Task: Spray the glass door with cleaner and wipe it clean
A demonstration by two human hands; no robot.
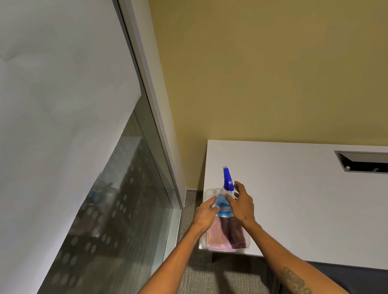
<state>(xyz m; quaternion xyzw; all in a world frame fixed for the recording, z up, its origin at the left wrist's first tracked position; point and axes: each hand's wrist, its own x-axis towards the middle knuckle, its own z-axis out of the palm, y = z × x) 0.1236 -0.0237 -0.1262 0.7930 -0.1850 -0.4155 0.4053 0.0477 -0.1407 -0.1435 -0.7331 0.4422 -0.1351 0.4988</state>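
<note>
Both hands are on the job at the front-left corner of the tabletop [310, 195], where one clear tub [207, 193] sits right at the edge. The single spray bottle [223, 203] stands upright in that tub, blue trigger head up top and blue cleaner showing through its clear body. The left hand [205, 212] comes in from the left side, fingers curled loosely, tips at the bottle's body; whether they are pressing it or just touching I cannot tell. The right hand [241, 204] sits on the other side, fingers spread wide around the neck below the trigger, not closed on it yet. Two hands flanking one bottle: my read is that one steadies while the other sets up the trigger grip, so the bottle lifts cleanly out of the tub.

Also in the tub, nearer the person, lies a pink cloth [216, 237] with a darker piece [235, 233] beside it (two, as far as I can count; the folds make that uncertain). Keeping bottle and cloths in one tub at the corner nearest the door makes sense.

The glass door [114, 212] stands to the left, well apart from the hands, its upper part frosted white, its lower part clear with dot rows. No spray looks to be on it yet.
</note>
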